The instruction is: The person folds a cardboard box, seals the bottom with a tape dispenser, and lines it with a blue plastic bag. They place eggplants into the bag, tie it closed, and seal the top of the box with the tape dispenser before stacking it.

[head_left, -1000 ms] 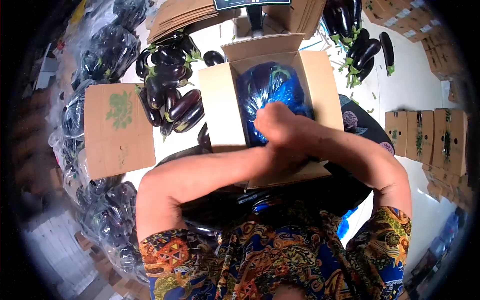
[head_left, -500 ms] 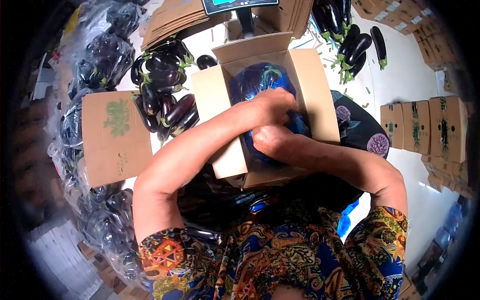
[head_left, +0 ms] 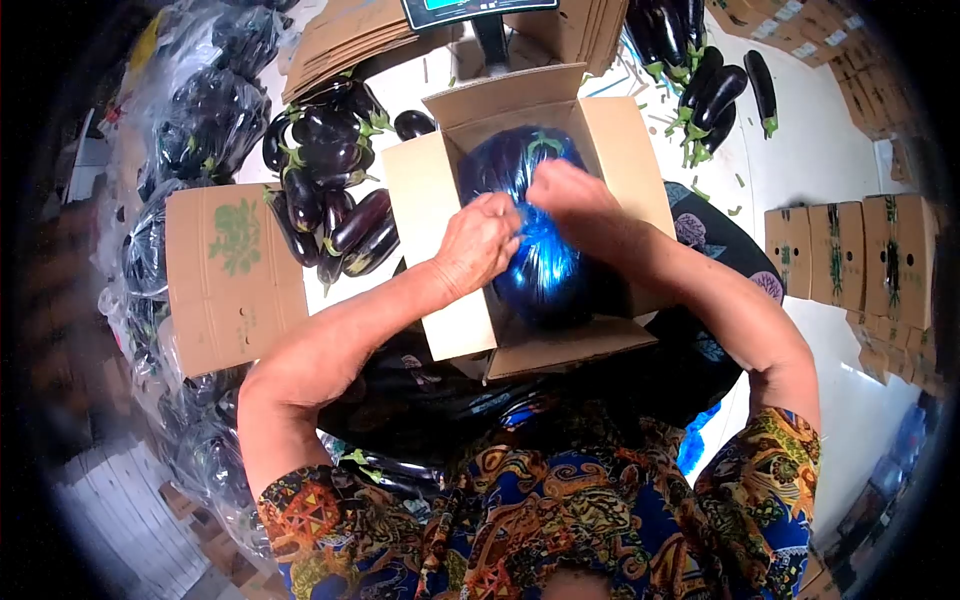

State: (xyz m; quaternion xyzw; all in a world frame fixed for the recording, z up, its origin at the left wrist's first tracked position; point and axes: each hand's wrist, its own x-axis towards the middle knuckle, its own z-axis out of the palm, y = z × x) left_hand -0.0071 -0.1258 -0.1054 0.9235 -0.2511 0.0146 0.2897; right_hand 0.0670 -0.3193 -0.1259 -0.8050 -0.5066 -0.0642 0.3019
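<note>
An open cardboard box stands in front of me with its flaps spread. Inside it lies a blue plastic bag full of dark eggplants, its gathered top twisted near the middle. My left hand is closed on the gathered blue plastic from the left. Just right of the gathered part, my right hand is closed over the bag; its fingertips are blurred, and what they hold, if anything, is too small to tell.
Loose eggplants lie left of the box, and others at the upper right. A flat cardboard piece, bagged eggplants, a scale display, stacked cardboard and closed boxes surround the box.
My forearms were crossed over the bag and are now uncrossed. My left hand has moved to the left side, my right hand up and to the right, and the bag's gathered top now shows.
</note>
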